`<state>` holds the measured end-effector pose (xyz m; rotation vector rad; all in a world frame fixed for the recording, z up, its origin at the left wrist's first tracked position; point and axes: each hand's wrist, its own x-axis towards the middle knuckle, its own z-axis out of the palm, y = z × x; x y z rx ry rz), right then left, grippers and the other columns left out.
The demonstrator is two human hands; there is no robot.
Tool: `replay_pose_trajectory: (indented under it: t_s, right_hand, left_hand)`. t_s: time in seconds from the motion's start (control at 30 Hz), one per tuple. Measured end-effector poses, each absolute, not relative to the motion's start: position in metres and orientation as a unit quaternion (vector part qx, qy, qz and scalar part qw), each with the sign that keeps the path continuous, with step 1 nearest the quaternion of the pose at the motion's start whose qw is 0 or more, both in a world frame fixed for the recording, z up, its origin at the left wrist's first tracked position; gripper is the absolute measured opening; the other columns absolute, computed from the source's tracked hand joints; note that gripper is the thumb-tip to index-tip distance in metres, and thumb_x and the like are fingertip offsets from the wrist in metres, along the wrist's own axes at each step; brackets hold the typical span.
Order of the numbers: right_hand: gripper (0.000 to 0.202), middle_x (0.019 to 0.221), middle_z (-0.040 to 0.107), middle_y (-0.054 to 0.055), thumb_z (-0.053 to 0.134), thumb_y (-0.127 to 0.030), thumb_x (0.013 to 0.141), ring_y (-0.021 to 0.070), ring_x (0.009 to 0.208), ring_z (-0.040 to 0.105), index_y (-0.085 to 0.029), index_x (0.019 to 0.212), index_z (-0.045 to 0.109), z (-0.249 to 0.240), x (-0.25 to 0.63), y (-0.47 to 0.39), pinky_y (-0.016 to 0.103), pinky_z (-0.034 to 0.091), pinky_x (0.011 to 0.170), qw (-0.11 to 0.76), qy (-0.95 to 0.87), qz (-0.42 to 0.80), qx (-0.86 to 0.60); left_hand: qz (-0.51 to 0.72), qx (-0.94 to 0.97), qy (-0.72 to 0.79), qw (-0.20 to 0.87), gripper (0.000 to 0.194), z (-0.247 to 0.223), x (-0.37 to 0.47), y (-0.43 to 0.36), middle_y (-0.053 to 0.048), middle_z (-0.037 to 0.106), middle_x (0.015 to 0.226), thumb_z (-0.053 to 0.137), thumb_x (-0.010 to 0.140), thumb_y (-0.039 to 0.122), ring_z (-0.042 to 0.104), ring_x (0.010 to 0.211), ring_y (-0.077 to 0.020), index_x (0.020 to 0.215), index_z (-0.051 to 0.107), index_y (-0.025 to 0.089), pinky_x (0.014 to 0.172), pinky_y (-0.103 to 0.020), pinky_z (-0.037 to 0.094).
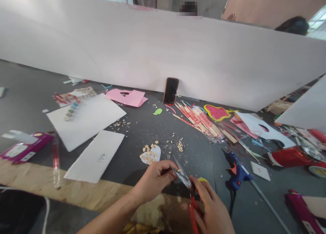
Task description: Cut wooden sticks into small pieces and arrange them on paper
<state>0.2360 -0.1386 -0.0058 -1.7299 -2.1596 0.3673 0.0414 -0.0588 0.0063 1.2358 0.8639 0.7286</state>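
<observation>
My right hand (212,207) grips a pair of scissors (187,182) by its red handles, with the blades parted and pointing away to the upper left. Fingers pinched, my left hand (155,179) is right at the blades; whatever it holds is too small and hidden to name. Just beyond it lies a white paper heart (156,154) partly covered with small beige pieces. A little pile of similar beige pieces (180,145) sits to its right, with crumbs scattered around. Something yellow (202,179) shows behind my right fingers.
A phone (171,90) leans on the white partition (127,47). Wooden sticks in red wrappers (198,120) lie at centre right. A blue glue gun (238,173) and red can (292,156) are at right. White sheets (86,120), pink paper (127,96) and a purple box (28,147) are left.
</observation>
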Motion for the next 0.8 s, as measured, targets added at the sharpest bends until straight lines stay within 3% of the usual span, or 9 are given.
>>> replay_pose_trajectory:
  t_s: [0.2, 0.6, 0.8]
  right_hand:
    - [0.052, 0.109, 0.063, 0.008, 0.054, -0.033, 0.079, 0.0182, 0.095, 0.062, -0.02, 0.127, 0.044, -0.005, 0.235, -0.141, 0.023, 0.052, 0.075, 0.208, -0.784, 0.125, -0.571]
    - [0.048, 0.102, 0.066, 0.01, 0.05, -0.029, 0.083, 0.0186, 0.086, 0.065, -0.017, 0.128, 0.041, -0.013, 0.243, -0.144, 0.022, 0.052, 0.069, 0.161, -0.817, 0.096, -0.545]
    - [0.047, 0.102, 0.064, 0.009, 0.05, -0.034, 0.081, 0.0186, 0.088, 0.064, -0.018, 0.125, 0.044, -0.004, 0.237, -0.143, 0.022, 0.052, 0.067, 0.16, -0.799, 0.083, -0.574]
  left_hand:
    - [0.31, 0.518, 0.383, 0.7, 0.02, 0.005, 0.044, -0.063, 0.001, 0.054, 0.063, 0.054, 0.08, 0.033, 0.048, 0.051, -0.0088, 0.074, 0.059, 0.014, 0.051, -0.02, 0.036]
    - [0.285, 0.546, 0.423, 0.665, 0.019, 0.012, 0.043, -0.067, 0.001, 0.054, 0.062, 0.051, 0.08, 0.028, 0.048, 0.047, -0.0084, 0.071, 0.059, 0.013, 0.049, -0.02, 0.037]
    - [0.311, 0.541, 0.41, 0.665, 0.012, 0.015, 0.044, -0.065, 0.0, 0.057, 0.066, 0.054, 0.077, 0.023, 0.052, 0.055, -0.0102, 0.073, 0.062, 0.015, 0.054, -0.021, 0.042]
